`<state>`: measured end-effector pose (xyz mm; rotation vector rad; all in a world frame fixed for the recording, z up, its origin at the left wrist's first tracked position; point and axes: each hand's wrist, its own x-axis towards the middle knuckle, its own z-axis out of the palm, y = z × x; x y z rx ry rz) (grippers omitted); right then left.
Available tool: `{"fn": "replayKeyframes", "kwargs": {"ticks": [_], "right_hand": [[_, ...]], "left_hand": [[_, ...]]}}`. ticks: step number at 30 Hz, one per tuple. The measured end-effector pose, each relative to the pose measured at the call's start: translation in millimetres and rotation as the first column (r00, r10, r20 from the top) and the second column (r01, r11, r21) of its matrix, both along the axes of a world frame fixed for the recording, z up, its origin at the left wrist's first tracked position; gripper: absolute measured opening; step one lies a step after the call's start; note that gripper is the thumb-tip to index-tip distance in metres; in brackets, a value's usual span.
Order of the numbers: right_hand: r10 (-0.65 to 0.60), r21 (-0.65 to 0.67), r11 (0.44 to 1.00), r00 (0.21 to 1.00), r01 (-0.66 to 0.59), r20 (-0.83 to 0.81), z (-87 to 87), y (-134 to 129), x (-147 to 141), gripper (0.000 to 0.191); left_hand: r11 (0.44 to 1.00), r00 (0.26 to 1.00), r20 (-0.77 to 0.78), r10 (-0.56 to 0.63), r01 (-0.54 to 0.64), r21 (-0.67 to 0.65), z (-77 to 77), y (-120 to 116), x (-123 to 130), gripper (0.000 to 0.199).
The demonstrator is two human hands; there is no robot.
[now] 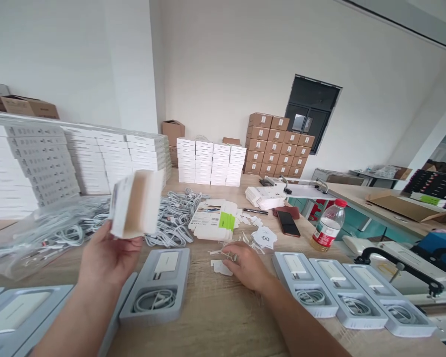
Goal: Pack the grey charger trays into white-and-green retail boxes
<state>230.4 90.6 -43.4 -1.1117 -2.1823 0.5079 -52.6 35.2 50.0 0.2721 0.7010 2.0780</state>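
Got a white cardboard box (137, 204) gripped in my left hand (111, 255), up above the table (208, 310). My right hand (247, 265) is at some paper scraps (221, 268), well in from the table's right edge; can't tell if it's pinching any.

Near right lay three grey trays (361, 322), three chargers (332, 270) and three coiled cables (357, 306); beyond them, one bottle (327, 229) and one phone (288, 223). At left was one open box (134, 206); far, four white-box stacks (204, 163).
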Motion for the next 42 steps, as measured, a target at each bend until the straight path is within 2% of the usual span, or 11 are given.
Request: {"fn": "replayKeyframes", "kwargs": {"ticks": [5,9,12,15,18,22,29,33,37,39,42], "right_hand": [[-0.035,0.012,0.999,0.999,0.036,-0.017,-6.0,-0.2,-5.2,0.021],[-0.134,0.14,0.983,0.988,0.122,0.082,0.5,1.1,0.2,0.02],[-0.367,0.3,0.906,0.908,0.299,0.203,11.4,7.1,18.1,0.024],[-0.559,0.354,0.822,0.749,0.446,0.355,17.2,16.6,40.3,0.027],[-0.572,0.292,0.818,0.655,0.495,0.493,16.4,24.3,55.1,0.022],[-0.557,0.247,0.827,0.673,0.505,0.487,16.2,27.8,60.4,0.024],[-0.53,0.201,0.847,0.758,0.492,0.38,20.4,27.6,63.1,0.019],[-0.518,0.236,0.854,0.798,0.463,0.308,24.6,28.2,67.5,0.028],[-0.463,0.22,0.848,0.876,0.483,-0.136,28.4,29.0,66.5,0.034],[-0.361,0.143,0.884,0.843,0.446,-0.399,29.3,26.9,61.6,0.035],[-0.223,0.096,0.934,0.772,0.344,-0.595,31.0,19.6,50.5,0.032]], "left_hand": [[0.995,0.991,0.115,-0.064,0.055,0.083,-8.7,-2.1,-2.9,0.018],[0.994,0.985,0.169,-0.043,0.024,0.111,-11.6,-1.8,-9.1,0.018],[0.995,0.987,0.137,-0.084,0.075,0.071,-13.4,0.7,-3.7,0.02],[0.987,0.986,0.05,-0.159,0.159,0.014,-16.5,3.9,9.7,0.02],[0.973,0.974,-0.029,-0.227,0.225,-0.042,-21.4,7.1,22.0,0.015],[0.955,0.954,-0.081,-0.287,0.278,-0.105,-28.5,10.8,27.0,0.012],[0.949,0.947,-0.128,-0.295,0.274,-0.159,-33.7,14.1,26.4,0.011],[0.951,0.949,-0.159,-0.272,0.24,-0.195,-33.3,14.1,27.7,0.012],[0.947,0.943,-0.212,-0.256,0.201,-0.25,-33.4,14.1,28.6,0.01],[0.94,0.935,-0.235,-0.266,0.198,-0.279,-34.8,14.7,29.0,0.007],[0.922,0.918,-0.257,-0.303,0.214,-0.324,-37.9,15.8,29.8,0.005]]}}
